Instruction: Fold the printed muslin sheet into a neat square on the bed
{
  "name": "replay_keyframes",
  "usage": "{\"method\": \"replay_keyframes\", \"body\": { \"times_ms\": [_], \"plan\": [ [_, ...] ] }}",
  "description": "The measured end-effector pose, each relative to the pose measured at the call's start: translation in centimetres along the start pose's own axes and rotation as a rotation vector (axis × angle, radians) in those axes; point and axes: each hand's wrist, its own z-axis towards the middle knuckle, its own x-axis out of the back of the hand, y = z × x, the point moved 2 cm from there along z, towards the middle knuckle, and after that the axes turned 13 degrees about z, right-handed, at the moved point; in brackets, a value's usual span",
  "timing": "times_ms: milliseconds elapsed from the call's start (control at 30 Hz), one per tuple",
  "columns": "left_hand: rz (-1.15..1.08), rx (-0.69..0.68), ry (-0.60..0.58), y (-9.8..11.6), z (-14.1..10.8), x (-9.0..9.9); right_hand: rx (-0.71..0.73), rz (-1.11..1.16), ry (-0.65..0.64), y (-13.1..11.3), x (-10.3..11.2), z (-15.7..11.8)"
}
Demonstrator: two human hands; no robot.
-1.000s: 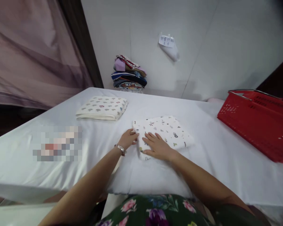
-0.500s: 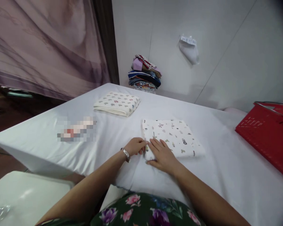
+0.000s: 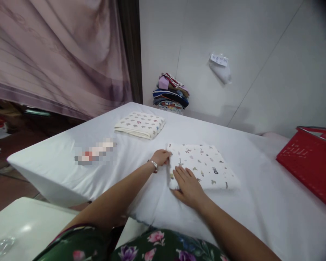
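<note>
A folded white cloth with small printed figures point(image 3: 206, 163) lies flat on the white-covered table point(image 3: 255, 203). At its left edge, near the far corner, my left hand point(image 3: 161, 158) pinches the cloth between closed fingers. My right hand point(image 3: 189, 185) rests palm down on the cloth's near left part, fingers extended and holding nothing. Farther back to the left lies a second folded cloth, cream with grey prints point(image 3: 141, 124), touched by neither hand.
A pixelated object point(image 3: 95, 151) lies on the table's left side. On the right stands a red basket point(image 3: 309, 159). Stacked folded fabrics point(image 3: 171, 92) sit behind the far edge by the wall. A white stool-like surface point(image 3: 32, 224) is at the lower left.
My left hand has moved away from me along the cloth's left edge, apart from my right hand. My right hand remains flat on the cloth. The camera view has shifted slightly.
</note>
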Motion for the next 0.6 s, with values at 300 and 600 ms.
{"method": "replay_keyframes", "body": {
  "times_ms": [300,600],
  "plan": [
    [0.137,0.007,0.282,1.1,5.2,0.1,0.027,0.0,-0.017,0.0,-0.1,-0.1],
    [0.357,-0.151,0.417,2.9,3.7,0.0,0.028,0.032,-0.011,-0.2,0.5,-0.1]
  ]
}}
